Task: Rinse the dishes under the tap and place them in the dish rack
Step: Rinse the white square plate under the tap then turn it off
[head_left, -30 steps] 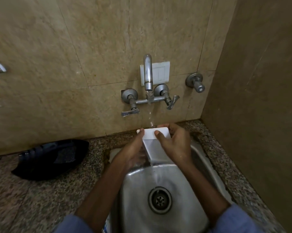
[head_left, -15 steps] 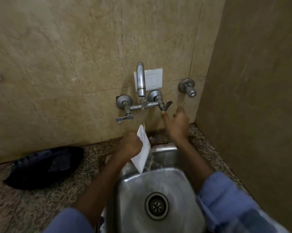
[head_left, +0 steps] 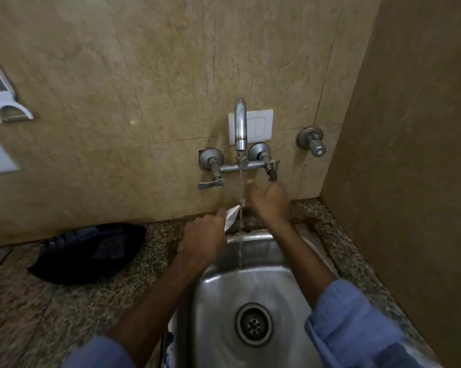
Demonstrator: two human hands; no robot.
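Judging by the reach, the step is shutting the tap (head_left: 240,123): turn the handle (head_left: 273,170) fully, with the dish (head_left: 231,217) tilted to drain into the sink (head_left: 253,282). The left hand (head_left: 205,236), at 11 o'clock of the drain (head_left: 253,324), has its grip clamped on the dish, beside the stream (head_left: 241,197). The right hand (head_left: 270,201) reaches to 1 o'clock, just under the handle. Its grip is blurred, so I cannot tell.

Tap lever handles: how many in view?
2. Left lever sits left of the spout; right lever sits just above the right hand. None looks hidden.
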